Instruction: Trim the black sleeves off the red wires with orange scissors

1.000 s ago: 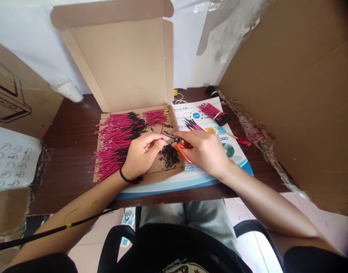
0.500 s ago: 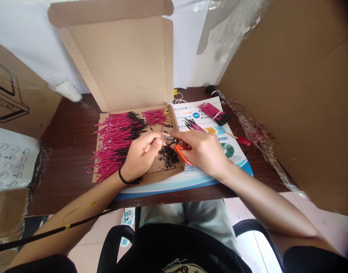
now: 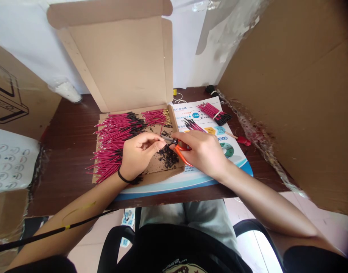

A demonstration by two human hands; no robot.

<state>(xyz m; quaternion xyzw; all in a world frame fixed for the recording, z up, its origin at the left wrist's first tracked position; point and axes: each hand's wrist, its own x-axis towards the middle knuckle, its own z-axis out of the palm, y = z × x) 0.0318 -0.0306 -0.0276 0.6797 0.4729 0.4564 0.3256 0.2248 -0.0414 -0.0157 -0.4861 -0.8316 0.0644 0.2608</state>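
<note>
My right hand (image 3: 203,153) grips small scissors (image 3: 183,153) with orange handles, their blades pointing left toward my other hand. Thumb and fingers of my left hand (image 3: 141,153) are pinched together at the blade tips; what lies between them is too small to make out. Under both hands is a flat cardboard box (image 3: 153,167) with its lid raised. Many red wires with black ends (image 3: 114,131) are piled on its left side. A smaller group of red wires with gold-coloured tips (image 3: 155,116) lies at the back. Black scraps (image 3: 169,157) are scattered below the scissors.
A banded bundle of red wires (image 3: 213,113) and a few loose ones (image 3: 194,124) rest on a printed sheet (image 3: 233,163) to the right. Large cardboard (image 3: 298,94) walls the right side. A clear bag (image 3: 67,90) stands at the back left.
My left thumb has straightened toward the blade tips and the left hand has turned slightly. My right hand and the scissors have hardly moved.
</note>
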